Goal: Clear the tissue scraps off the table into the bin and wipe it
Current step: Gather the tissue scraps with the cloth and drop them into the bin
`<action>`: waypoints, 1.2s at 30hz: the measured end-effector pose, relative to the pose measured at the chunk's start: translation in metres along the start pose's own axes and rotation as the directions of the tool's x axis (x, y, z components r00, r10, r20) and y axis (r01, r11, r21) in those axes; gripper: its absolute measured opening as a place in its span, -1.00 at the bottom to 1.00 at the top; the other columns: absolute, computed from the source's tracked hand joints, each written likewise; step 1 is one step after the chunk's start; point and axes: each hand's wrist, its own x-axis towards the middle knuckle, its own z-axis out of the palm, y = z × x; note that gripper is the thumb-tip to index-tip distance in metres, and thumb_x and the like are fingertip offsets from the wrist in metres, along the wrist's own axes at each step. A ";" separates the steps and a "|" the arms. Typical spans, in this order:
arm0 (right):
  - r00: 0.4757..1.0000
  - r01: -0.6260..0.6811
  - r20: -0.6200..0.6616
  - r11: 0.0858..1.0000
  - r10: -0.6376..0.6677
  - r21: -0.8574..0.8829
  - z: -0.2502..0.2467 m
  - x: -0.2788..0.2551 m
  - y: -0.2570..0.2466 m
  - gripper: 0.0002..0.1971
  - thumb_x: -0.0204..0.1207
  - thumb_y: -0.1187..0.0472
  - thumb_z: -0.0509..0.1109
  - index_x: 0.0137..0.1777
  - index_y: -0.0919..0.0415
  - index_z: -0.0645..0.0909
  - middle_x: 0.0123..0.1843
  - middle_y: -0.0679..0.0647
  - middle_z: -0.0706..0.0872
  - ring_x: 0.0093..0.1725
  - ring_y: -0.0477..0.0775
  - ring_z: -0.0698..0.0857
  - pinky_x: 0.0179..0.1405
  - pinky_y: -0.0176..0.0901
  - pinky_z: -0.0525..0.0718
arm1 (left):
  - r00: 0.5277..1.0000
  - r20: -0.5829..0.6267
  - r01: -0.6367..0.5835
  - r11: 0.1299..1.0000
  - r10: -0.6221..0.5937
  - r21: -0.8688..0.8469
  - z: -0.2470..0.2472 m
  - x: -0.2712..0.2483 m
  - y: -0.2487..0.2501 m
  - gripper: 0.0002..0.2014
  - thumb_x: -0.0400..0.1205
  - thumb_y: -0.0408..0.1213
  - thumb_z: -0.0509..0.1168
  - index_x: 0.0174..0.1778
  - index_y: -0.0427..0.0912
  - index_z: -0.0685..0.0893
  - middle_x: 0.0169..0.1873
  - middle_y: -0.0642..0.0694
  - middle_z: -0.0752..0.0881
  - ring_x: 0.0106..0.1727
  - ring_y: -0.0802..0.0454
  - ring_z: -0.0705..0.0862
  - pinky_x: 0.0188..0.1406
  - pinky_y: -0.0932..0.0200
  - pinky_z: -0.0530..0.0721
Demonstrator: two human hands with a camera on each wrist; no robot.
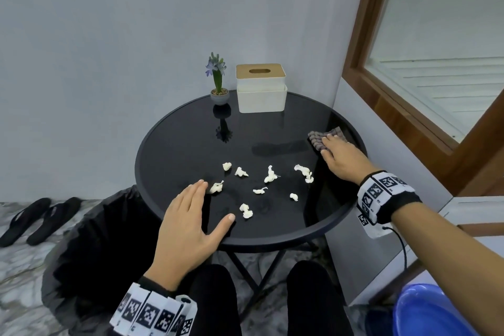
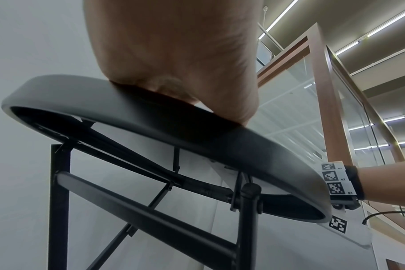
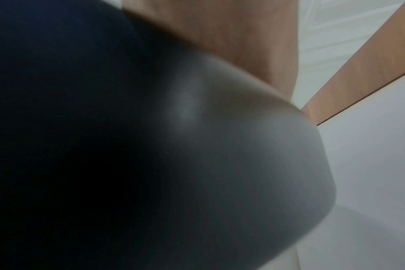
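Observation:
Several white tissue scraps lie scattered over the near half of the round black table. My left hand lies flat and open on the table's near left edge, fingertips just short of one scrap. My right hand presses with straight fingers on a grey-brown ribbed cloth at the table's right side. A wet streak runs left of the cloth. A bin lined with a black bag stands on the floor at the table's left. The left wrist view shows my palm on the table rim; the right wrist view is blurred by the rim.
A small potted purple flower and a white tissue box with a wooden lid stand at the table's far edge. Black sandals lie on the floor at left. A blue basin sits low right. A wood-framed window flanks the right.

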 end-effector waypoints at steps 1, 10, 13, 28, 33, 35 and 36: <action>1.000 0.012 -0.007 1.000 -0.012 0.014 -0.001 -0.003 -0.001 -0.53 0.72 0.14 0.09 0.57 0.32 0.33 0.63 0.27 0.35 0.62 0.23 0.30 0.58 -0.01 0.18 | 1.000 0.006 0.004 1.000 -0.004 0.013 0.001 -0.001 -0.001 -0.13 0.54 0.39 0.15 0.58 -0.24 0.43 0.56 -0.09 0.48 0.60 -0.04 0.40 0.56 -0.06 0.39; 0.990 0.117 -0.098 0.986 -0.106 0.117 0.010 -0.044 -0.020 -0.65 0.72 0.10 0.09 0.41 0.16 0.51 0.42 0.19 0.62 0.34 0.34 0.59 0.33 0.12 0.52 | 0.998 0.050 0.031 0.997 -0.035 0.077 0.006 -0.001 -0.003 -0.09 0.54 0.42 0.07 0.61 -0.25 0.38 0.59 -0.12 0.43 0.66 -0.05 0.31 0.60 -0.12 0.32; 0.983 0.143 -0.134 0.980 -0.125 0.139 0.018 -0.053 -0.033 -0.66 0.71 0.07 0.07 0.35 0.14 0.52 0.37 0.13 0.66 0.30 0.27 0.63 0.25 0.15 0.58 | 0.998 0.049 0.033 0.996 -0.037 0.082 0.006 -0.002 -0.003 -0.09 0.54 0.42 0.07 0.60 -0.26 0.40 0.58 -0.13 0.45 0.65 -0.06 0.32 0.60 -0.12 0.32; 0.973 0.169 -0.226 0.826 -0.051 0.538 0.031 -0.089 -0.092 -0.76 0.72 0.10 0.11 0.07 0.08 0.62 -0.33 0.02 0.71 -0.30 -0.06 0.68 -0.19 -0.21 0.63 | 0.999 0.044 0.025 0.995 -0.029 0.094 0.006 -0.001 -0.003 -0.08 0.53 0.42 0.06 0.59 -0.28 0.41 0.57 -0.15 0.47 0.63 -0.09 0.35 0.59 -0.12 0.33; 0.932 0.099 -0.329 0.769 0.151 0.632 0.000 -0.083 -0.076 -0.75 0.71 0.08 0.14 0.11 0.07 0.65 -0.17 -0.04 0.73 -0.20 -0.20 0.66 -0.19 -0.45 0.54 | 0.998 0.053 0.024 0.996 -0.029 0.090 0.007 -0.001 -0.004 -0.09 0.54 0.42 0.06 0.60 -0.27 0.39 0.58 -0.13 0.45 0.64 -0.07 0.34 0.60 -0.12 0.32; 0.925 0.123 -0.361 0.805 0.119 0.581 -0.009 -0.082 -0.068 -0.75 0.73 0.08 0.11 0.15 0.09 0.61 -0.20 -0.07 0.70 -0.21 -0.16 0.66 -0.29 -0.52 0.53 | 0.998 0.053 0.020 0.996 -0.024 0.091 0.007 -0.002 -0.004 -0.09 0.55 0.41 0.07 0.60 -0.28 0.39 0.58 -0.14 0.46 0.64 -0.07 0.34 0.60 -0.12 0.31; 0.928 0.132 -0.363 0.832 0.088 0.539 -0.011 -0.082 -0.064 -0.75 0.73 0.09 0.10 0.18 0.10 0.59 -0.23 -0.07 0.68 -0.25 -0.15 0.66 -0.33 -0.51 0.55 | 0.998 0.052 0.018 0.996 -0.023 0.091 0.008 -0.003 -0.004 -0.09 0.55 0.41 0.08 0.60 -0.28 0.39 0.58 -0.14 0.46 0.64 -0.08 0.34 0.60 -0.11 0.31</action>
